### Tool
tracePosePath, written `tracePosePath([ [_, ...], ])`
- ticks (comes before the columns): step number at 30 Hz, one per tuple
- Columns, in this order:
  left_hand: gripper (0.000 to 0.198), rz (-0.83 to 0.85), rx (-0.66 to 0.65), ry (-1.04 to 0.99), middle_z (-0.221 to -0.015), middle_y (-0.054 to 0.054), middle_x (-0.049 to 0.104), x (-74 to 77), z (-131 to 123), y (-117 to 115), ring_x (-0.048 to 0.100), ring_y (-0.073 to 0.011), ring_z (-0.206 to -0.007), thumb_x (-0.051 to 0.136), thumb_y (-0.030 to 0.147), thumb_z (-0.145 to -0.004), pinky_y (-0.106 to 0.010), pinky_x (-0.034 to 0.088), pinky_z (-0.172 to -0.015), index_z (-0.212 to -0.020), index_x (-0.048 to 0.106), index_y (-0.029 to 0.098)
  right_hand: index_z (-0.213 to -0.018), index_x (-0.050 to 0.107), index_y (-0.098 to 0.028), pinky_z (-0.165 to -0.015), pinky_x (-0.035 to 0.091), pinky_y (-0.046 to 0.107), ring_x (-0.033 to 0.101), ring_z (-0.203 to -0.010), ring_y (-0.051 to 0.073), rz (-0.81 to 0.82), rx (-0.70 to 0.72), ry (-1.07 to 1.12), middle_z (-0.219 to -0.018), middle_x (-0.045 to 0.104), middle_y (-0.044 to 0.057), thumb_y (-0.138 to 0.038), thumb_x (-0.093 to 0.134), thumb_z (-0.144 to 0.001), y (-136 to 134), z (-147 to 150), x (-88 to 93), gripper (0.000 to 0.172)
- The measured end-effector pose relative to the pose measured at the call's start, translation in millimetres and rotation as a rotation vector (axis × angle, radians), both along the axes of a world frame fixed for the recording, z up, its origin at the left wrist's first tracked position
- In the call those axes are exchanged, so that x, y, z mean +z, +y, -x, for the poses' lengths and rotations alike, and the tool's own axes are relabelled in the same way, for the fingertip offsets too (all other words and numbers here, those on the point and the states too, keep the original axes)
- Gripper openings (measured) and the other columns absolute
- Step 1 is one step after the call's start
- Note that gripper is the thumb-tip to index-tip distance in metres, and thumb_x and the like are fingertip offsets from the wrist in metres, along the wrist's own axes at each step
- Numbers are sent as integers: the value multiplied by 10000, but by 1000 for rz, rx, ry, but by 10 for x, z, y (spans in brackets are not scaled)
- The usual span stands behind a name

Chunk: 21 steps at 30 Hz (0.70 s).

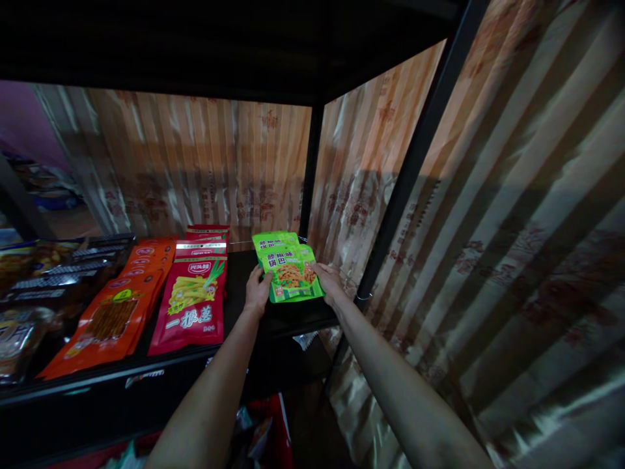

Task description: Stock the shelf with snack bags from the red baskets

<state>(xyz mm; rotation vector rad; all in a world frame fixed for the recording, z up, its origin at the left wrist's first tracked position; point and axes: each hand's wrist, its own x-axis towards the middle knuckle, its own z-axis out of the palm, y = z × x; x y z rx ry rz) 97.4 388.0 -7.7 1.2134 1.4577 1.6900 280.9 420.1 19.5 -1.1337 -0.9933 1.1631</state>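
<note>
Several bright green snack bags overlap in a small stack at the right end of the dark shelf. My left hand grips their left edge, its thumb on the front of the nearest bag. On the opposite edge, my right hand is closed round the side, its fingers partly hidden behind the bags. Just left of my left hand lie red snack bags in an overlapping row, with orange snack bags beyond them.
Dark-wrapped packets fill the shelf's left part. A black upright post stands right of my hands, before a patterned curtain. Another shelf board hangs overhead. Below is a red box holding packets.
</note>
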Motion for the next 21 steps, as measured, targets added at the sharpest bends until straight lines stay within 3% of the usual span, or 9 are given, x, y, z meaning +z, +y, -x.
tracePosePath([
  [14,218,92,77,72,-1378,-120,482,49,1,-23,424,-238,-1289,600,293,-763,-325,290,-1091,-904,691,154,-780,689,-162,-493,432,241,597,-565,164,-115,19,-299,-647,688,7,-582,639,-647,-165,-80,-28,443],
  [21,204,102,123,100,-1346,-125,515,38,18,-9,443,-237,-1271,579,323,-787,-350,299,-1085,-872,675,164,-958,687,-181,-666,492,283,648,-763,195,-177,-20,-321,-870,721,44,-531,631,-681,-248,-113,-18,450],
])
